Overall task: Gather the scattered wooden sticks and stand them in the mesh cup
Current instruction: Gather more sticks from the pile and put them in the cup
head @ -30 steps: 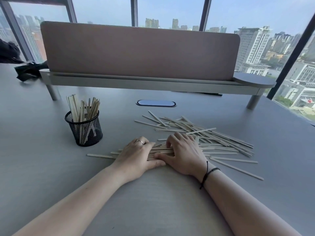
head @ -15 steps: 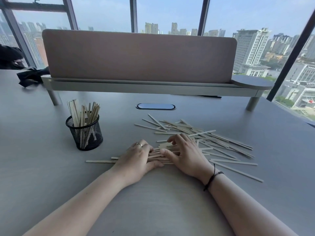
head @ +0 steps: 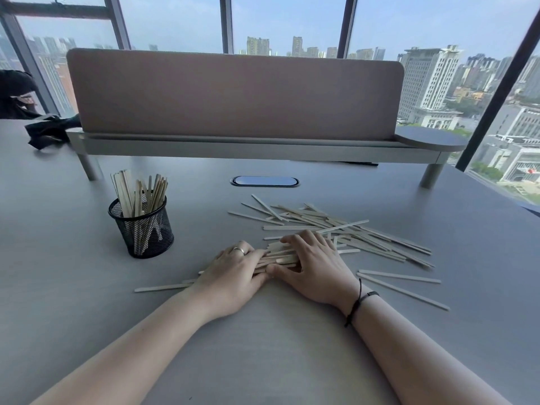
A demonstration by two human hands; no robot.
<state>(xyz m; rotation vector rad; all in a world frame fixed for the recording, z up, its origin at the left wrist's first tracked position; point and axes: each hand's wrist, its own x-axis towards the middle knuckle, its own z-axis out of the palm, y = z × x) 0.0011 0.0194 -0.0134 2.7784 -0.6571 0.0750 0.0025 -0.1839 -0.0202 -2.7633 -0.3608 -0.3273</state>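
**Hands close on a bundle of sticks**

While both hands lie low on the table point(head: 263, 361), they have drawn closer together than a second ago, and the bundle point(head: 279, 257) between them is tighter and shorter in view. The left hand point(head: 233, 273), with a ring point(head: 238, 250) on one finger, curls its fingers over the left end of the bundle; its thumb lies along the near side. The right hand point(head: 317, 268) curls its fingers over the right end, thumb tucked under toward the left thumb, so both hands hold the same bundle against the tabletop. A second ago the right hand lay flatter, and its fingers now reach further over the wood.

One stick point(head: 163, 287) sticks out to the left from under the left wrist, as it did before. The loose sticks point(head: 350, 229) lie fanned on the table beyond and to the right of the right hand, and two more point(head: 400, 283) lie apart, near the right wrist with its black cord point(head: 358, 302); none of these has shifted.

The cup point(head: 141, 226) stands upright to the left of the hands, well apart from them, holding a sheaf of sticks that lean on its rim. It is unmoved.

Behind, a divider point(head: 233, 95) stands on a raised shelf, with a cable port point(head: 264, 181) in the table before it.
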